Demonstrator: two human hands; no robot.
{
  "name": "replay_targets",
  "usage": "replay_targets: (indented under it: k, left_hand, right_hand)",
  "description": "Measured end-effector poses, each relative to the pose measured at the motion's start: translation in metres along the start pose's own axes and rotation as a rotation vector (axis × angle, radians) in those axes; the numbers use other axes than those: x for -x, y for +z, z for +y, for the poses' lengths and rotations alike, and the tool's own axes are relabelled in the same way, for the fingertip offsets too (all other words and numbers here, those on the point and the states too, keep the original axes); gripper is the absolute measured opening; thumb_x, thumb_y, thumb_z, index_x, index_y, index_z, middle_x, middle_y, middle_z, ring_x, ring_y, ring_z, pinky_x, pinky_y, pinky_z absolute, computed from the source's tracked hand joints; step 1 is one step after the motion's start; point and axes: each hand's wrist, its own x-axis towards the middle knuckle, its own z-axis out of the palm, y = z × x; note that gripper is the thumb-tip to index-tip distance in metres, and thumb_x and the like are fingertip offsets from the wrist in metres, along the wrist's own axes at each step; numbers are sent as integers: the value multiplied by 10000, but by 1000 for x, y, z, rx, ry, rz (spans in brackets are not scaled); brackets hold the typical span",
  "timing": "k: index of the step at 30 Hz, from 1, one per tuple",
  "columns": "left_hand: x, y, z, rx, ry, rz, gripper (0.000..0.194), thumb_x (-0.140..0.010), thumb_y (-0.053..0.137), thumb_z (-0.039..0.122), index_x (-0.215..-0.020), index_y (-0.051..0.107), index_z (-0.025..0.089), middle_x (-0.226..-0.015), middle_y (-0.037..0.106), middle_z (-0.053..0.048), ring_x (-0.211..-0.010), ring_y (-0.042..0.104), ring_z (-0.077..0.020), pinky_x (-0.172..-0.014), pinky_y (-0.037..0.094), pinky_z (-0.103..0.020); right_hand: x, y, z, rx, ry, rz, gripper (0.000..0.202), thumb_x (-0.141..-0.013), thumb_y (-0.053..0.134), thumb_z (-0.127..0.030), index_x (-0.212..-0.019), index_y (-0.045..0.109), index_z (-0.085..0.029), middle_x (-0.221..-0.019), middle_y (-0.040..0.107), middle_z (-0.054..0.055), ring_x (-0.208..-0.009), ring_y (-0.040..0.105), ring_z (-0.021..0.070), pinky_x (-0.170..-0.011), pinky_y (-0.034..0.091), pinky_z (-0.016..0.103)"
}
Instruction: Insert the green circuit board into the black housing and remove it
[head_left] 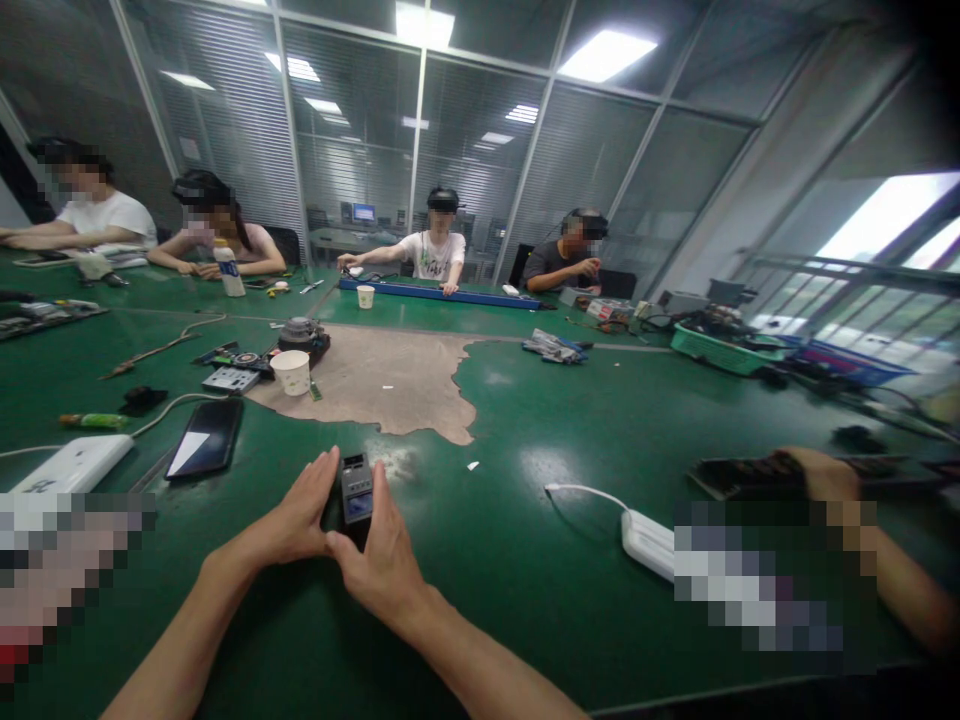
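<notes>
A small black box-shaped device [357,500] with a little screen stands on the green table between my two hands. My left hand [300,515] is on its left side, fingers stretched out and close together, with a narrow dark gap beside the device. Along the device's right side lies my right hand [386,560], fingers straight and pointing forward, very near or touching it. The thumbs of both hands meet in front of the device. Neither hand is wrapped round it.
Left are a phone [205,440], a white power strip [82,475] and a paper cup [291,372]. A brown sheet [397,380] lies ahead. Right are a white adapter [646,545] with cable and another person's hand [825,475] on a dark part. Several people sit opposite.
</notes>
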Motion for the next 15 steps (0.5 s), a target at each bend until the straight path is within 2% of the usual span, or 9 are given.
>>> replay_targets:
  k: [2, 8, 12, 15]
  left_hand:
    - [0, 0, 0, -2, -11, -5, 1247, -767, 717, 475, -1525, -213, 137, -1605, 19, -287, -1468, 45, -448, -1167, 130, -620]
    - [0, -1, 3, 47, -43, 12, 1243, -782, 705, 500, -1517, -237, 159, -1611, 0, -273, -1475, 27, -426, -1170, 146, -602]
    - [1, 0, 2, 25, -46, -9, 1269, -763, 718, 542, -1520, -240, 196, -1623, -23, -235, -1472, 11, -421, -1173, 125, -604]
    - [0, -1, 2, -2, -52, -23, 1264, -747, 721, 572, -1535, -199, 210, -1624, 16, -222, -1467, 35, -430, -1162, 146, -619]
  right_hand:
    - [2, 3, 3, 4, -28, 14, 958, -794, 626, -155, -1557, 47, -121, -1585, 254, 181, -1458, 270, 300, -1185, 279, 503]
    - [-6, -1, -8, -125, 33, 86, 932, -803, 624, -162, -1558, 76, -157, -1558, 330, 157, -1440, 318, 296, -1173, 302, 515]
    - [-15, -17, -23, -181, 1, 176, 903, -843, 625, -226, -1558, 74, -187, -1534, 381, 142, -1409, 380, 285, -1148, 346, 505]
    - [-19, -37, -23, -129, -36, 198, 879, -862, 619, -245, -1557, 83, -190, -1543, 366, 146, -1416, 370, 281, -1156, 329, 500]
